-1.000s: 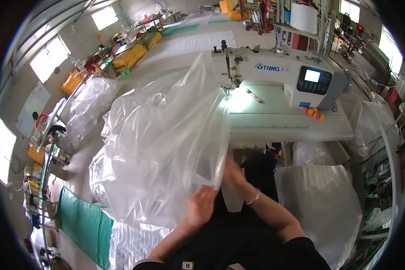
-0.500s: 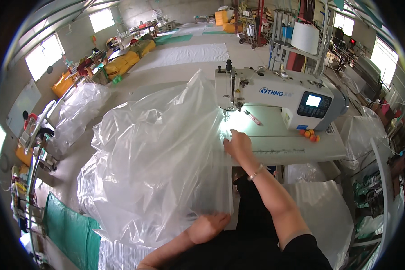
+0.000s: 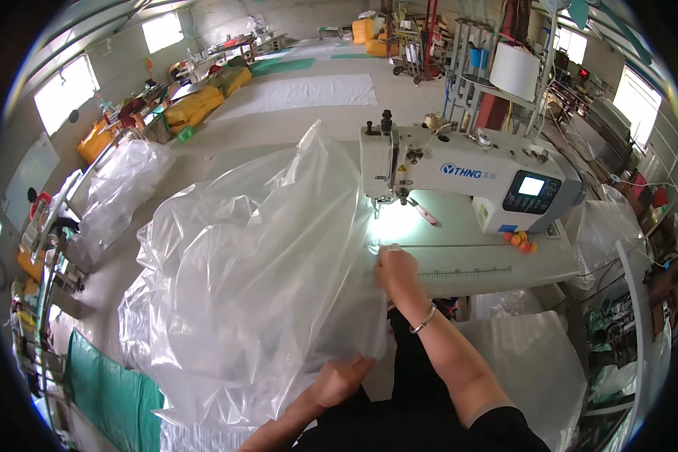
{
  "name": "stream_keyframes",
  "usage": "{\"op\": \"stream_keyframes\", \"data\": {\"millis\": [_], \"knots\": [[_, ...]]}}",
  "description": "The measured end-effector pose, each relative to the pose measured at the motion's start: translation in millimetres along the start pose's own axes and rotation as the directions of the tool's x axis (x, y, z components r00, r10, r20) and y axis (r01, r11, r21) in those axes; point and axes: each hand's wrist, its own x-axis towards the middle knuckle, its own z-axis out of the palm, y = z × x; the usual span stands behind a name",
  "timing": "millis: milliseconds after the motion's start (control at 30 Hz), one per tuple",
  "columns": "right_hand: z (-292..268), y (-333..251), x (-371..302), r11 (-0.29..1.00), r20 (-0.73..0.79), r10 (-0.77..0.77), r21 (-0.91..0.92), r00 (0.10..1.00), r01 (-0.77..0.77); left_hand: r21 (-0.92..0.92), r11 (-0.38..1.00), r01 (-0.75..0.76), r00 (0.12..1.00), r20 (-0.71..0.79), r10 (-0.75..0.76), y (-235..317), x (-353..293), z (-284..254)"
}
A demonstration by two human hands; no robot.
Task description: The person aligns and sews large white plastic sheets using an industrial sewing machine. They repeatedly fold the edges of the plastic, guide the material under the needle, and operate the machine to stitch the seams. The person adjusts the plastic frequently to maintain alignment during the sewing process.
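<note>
A big crumpled sheet of clear plastic film (image 3: 241, 271) spreads over the left of the table and down toward my lap. Its right edge runs up to the needle area of a white sewing machine (image 3: 429, 154), where a lamp glows. My right hand (image 3: 397, 270) is closed on that edge just in front of the needle; a bracelet circles the wrist. Lower down, near my body, my left hand (image 3: 343, 380) pinches the same edge. On the machine bed lies a pair of thread snips (image 3: 423, 212), beyond my right hand.
Small orange balls (image 3: 520, 241) sit by the machine's base. A white thread cone (image 3: 514, 71) stands on a rack behind it. More plastic film (image 3: 520, 361) hangs at my right. A green sheet (image 3: 109, 392) lies at lower left, and yellow sacks (image 3: 196, 105) line the far left.
My right hand has come slightly toward me along the film edge, and its fingers are more curled. The left hand has shifted a little left, still pinching the film.
</note>
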Motion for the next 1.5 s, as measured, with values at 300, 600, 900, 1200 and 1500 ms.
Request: {"op": "stream_keyframes", "data": {"millis": [300, 600, 900, 1200, 1500], "knots": [[30, 11, 45, 0.999, -0.084, -0.016, -0.029, 0.996, 0.014, -0.121, 0.992, -0.022, 0.987, -0.162, 0.002, -34, 37, 7], [27, 25, 65, 0.996, -0.067, 0.067, 0.064, 0.995, -0.063, -0.379, 0.925, 0.022, 0.948, -0.285, -0.140, -28, 84, -1], [16, 36, 74, 0.950, -0.028, 0.137, 0.288, 0.990, -0.123, -0.195, 0.980, 0.034, 0.949, -0.301, -0.092, -19, 88, 1], [31, 32, 90, 0.976, 0.040, -0.092, -0.194, 0.995, 0.098, -0.149, 0.988, 0.036, 0.950, -0.302, -0.080, -17, 93, 1], [27, 6, 63, 0.993, 0.096, -0.010, -0.118, 0.995, 0.021, -0.097, 0.995, 0.034, 0.954, -0.293, -0.062, -33, 79, -2]]}}
